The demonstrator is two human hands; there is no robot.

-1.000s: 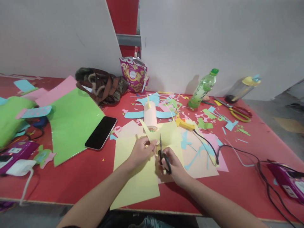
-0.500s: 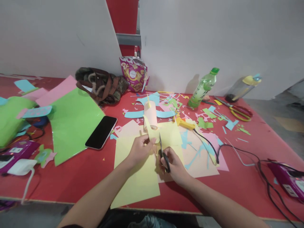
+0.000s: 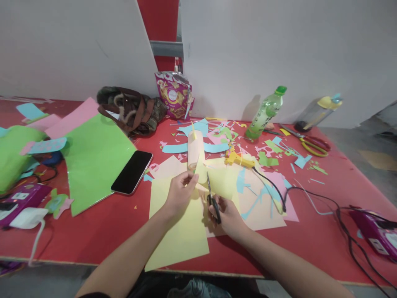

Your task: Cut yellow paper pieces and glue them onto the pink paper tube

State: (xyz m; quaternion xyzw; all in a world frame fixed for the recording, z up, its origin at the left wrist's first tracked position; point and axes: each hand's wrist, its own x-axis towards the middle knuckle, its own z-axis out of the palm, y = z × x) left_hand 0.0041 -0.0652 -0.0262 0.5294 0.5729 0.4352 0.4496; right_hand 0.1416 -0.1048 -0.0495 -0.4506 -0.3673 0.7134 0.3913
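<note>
My left hand [image 3: 182,191] pinches a small piece of yellow paper [image 3: 202,171] between thumb and fingers. In my right hand [image 3: 228,215] are black-handled scissors [image 3: 214,203], their blades pointing away from me at the right edge of that paper. Whether the blades are fully closed is hard to make out. Just beyond my hands is a pale paper tube [image 3: 194,151] with a blue paper strip [image 3: 216,148] out to each side and a yellow point at its far end. Yellow sheets [image 3: 178,236] lie beneath my hands.
A yellow glue gun [image 3: 240,159] lies to the right, its black cord running across the table. A phone [image 3: 132,172] and green sheet [image 3: 96,161] are at left. Paper scraps, a green bottle [image 3: 265,114], red-and-yellow-handled shears [image 3: 313,145], a snack bag [image 3: 174,96] and a cloth bag [image 3: 132,111] stand farther back.
The yellow paper in my left hand has turned, its narrow end swinging from upper left to upright. My left hand has shifted slightly left; the scissors stay nearly in place.
</note>
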